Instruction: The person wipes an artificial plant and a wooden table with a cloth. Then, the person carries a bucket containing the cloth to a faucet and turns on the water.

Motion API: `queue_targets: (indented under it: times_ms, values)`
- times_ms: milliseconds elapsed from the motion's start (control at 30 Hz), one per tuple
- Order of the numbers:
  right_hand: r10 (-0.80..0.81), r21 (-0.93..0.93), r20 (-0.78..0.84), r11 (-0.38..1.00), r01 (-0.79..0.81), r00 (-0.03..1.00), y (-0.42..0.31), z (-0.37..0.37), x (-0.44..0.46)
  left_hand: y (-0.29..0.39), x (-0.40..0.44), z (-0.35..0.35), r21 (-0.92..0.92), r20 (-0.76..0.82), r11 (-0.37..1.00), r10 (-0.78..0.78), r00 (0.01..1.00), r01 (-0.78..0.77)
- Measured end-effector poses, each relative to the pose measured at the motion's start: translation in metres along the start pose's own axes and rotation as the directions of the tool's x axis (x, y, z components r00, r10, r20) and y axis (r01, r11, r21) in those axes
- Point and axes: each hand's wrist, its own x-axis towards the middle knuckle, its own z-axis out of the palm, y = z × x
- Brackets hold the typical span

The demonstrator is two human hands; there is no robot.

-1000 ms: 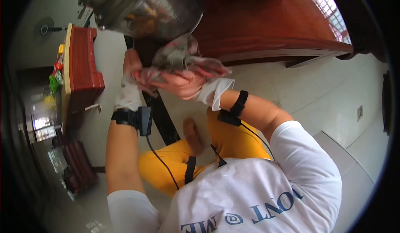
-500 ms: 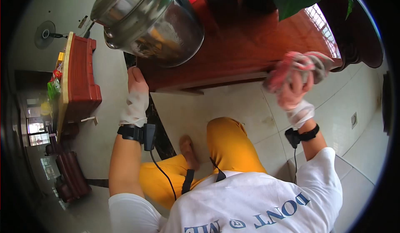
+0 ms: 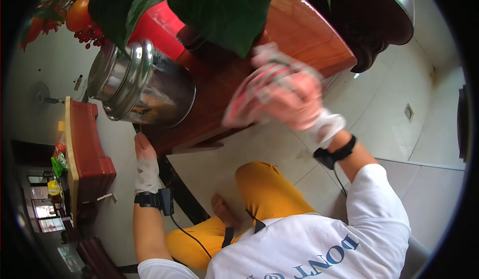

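Observation:
My right hand [image 3: 294, 99], in a clear glove and blurred by motion, grips a red and grey checked cloth [image 3: 267, 77] over the front part of the dark red wooden table [image 3: 299, 27]. My left hand [image 3: 145, 151], also gloved, is by the table's left front corner, below a shiny metal canister [image 3: 144, 87]. Its fingers point up and are partly hidden, so what they touch is not clear. The canister stands on the table near that corner.
Large green leaves [image 3: 219, 9] hang over the table, with a red object [image 3: 158, 29] behind them. Orange fruit and red berries [image 3: 77, 15] are at the upper left. A red wooden cabinet [image 3: 90, 149] and a fan [image 3: 41, 93] stand farther left.
My right hand swung out to the right with the cloth, then came back leftward over the table. My left hand came off the cloth to the table corner. The view shifted, showing more leaves and fruit.

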Motion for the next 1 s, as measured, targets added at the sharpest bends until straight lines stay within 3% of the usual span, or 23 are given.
queue_targets:
  times_ms: [33,67,133,167,200,233,267,333,367,400,433,467,500,567,700,733,767,800,833,867,933,967,1000]
  values:
    - [0.07,-0.176,0.133,0.983,-0.046,0.989,0.032,-0.025,-0.014,0.002,0.0,0.008,-0.373,-0.003,0.908,-0.206,0.978,0.19]
    - [0.163,-0.199,0.071,0.969,-0.146,0.984,0.059,-0.045,-0.019,0.007,0.001,0.005,-0.383,-0.002,0.906,-0.197,0.98,0.181]
    - [0.328,-0.332,0.127,0.903,-0.271,0.936,0.104,-0.081,-0.033,0.021,0.0,-0.013,-0.276,-0.066,0.953,-0.15,0.986,0.127]
    - [0.549,0.041,0.086,0.832,-0.554,0.831,0.116,-0.094,-0.034,0.021,0.001,-0.02,-0.066,-0.045,0.996,-0.07,0.997,0.067]
    - [0.726,0.413,0.13,0.579,-0.703,0.675,0.127,-0.104,-0.035,0.024,0.002,-0.021,-0.073,-0.058,0.996,-0.059,0.997,0.055]
    - [0.835,0.404,0.063,0.48,-0.779,0.547,0.137,-0.1,-0.06,0.027,0.002,-0.022,-0.167,-0.034,0.98,-0.12,0.992,0.113]
    - [0.833,0.406,0.048,0.488,-0.773,0.551,0.132,-0.104,-0.055,0.028,0.003,-0.023,-0.258,-0.004,0.95,-0.18,0.984,0.173]
    - [0.931,0.741,0.11,0.156,-0.653,0.348,0.102,-0.109,-0.042,0.021,0.004,-0.023,-0.194,0.036,0.967,-0.163,0.986,0.167]
    - [0.96,0.757,0.179,0.005,-0.653,0.214,0.087,-0.103,-0.04,0.015,0.002,-0.021,-0.117,0.096,0.98,-0.148,0.984,0.159]
    - [0.906,0.827,0.273,-0.05,-0.56,0.323,0.08,-0.092,-0.049,0.01,0.001,-0.016,-0.107,0.105,0.984,-0.129,0.986,0.14]
    - [0.878,0.646,0.015,0.356,-0.675,0.478,0.078,-0.08,-0.053,0.006,0.002,-0.008,-0.24,0.079,0.953,-0.172,0.982,0.187]
    - [0.734,0.315,-0.166,0.672,-0.67,0.659,0.071,-0.069,-0.045,0.004,0.003,-0.003,-0.369,0.063,0.901,-0.22,0.974,0.227]
    - [0.746,0.311,-0.166,0.66,-0.684,0.645,0.063,-0.058,-0.056,0.005,0.002,-0.004,-0.36,0.07,0.908,-0.205,0.976,0.216]
    - [0.945,0.394,-0.217,0.313,-0.864,0.244,0.039,-0.009,-0.098,0.006,0.0,-0.005,-0.328,0.071,0.925,-0.179,0.981,0.193]
    - [0.949,0.335,-0.3,0.198,-0.921,0.095,0.034,0.063,-0.194,-0.012,-0.001,0.005,-0.288,-0.005,0.934,-0.222,0.975,0.211]
    - [0.972,0.491,0.037,-0.22,-0.843,-0.232,0.015,0.059,-0.209,-0.015,-0.003,0.002,-0.297,0.029,0.934,-0.198,0.98,0.197]
    - [0.791,0.487,0.392,-0.612,-0.623,-0.47,0.0,0.054,-0.212,-0.011,0.0,-0.003,-0.311,0.054,0.932,-0.176,0.983,0.184]
    - [0.822,0.376,0.414,-0.546,-0.749,-0.391,-0.029,0.092,-0.261,-0.008,0.003,-0.009,-0.303,0.06,0.933,-0.186,0.981,0.196]
    - [0.837,0.255,0.449,-0.455,-0.853,-0.312,-0.063,0.126,-0.309,-0.005,0.002,-0.016,-0.434,0.122,0.879,-0.159,0.98,0.196]
    - [0.886,0.205,0.436,-0.269,-0.941,-0.159,-0.082,0.114,-0.273,-0.003,0.001,-0.023,-0.555,0.177,0.806,-0.128,0.976,0.206]
    - [0.912,0.082,0.376,0.141,-0.987,0.162,-0.12,0.084,-0.186,0.023,-0.001,-0.037,-0.404,0.108,0.9,-0.129,0.986,0.162]
    - [0.905,0.081,0.397,0.134,-0.988,0.156,-0.12,0.079,-0.162,0.03,-0.002,-0.039,-0.253,0.039,0.963,-0.087,0.995,0.095]
    - [0.852,0.02,0.457,0.276,-0.961,0.255,-0.113,0.077,-0.144,0.022,-0.002,-0.034,-0.244,0.055,0.964,-0.093,0.994,0.104]
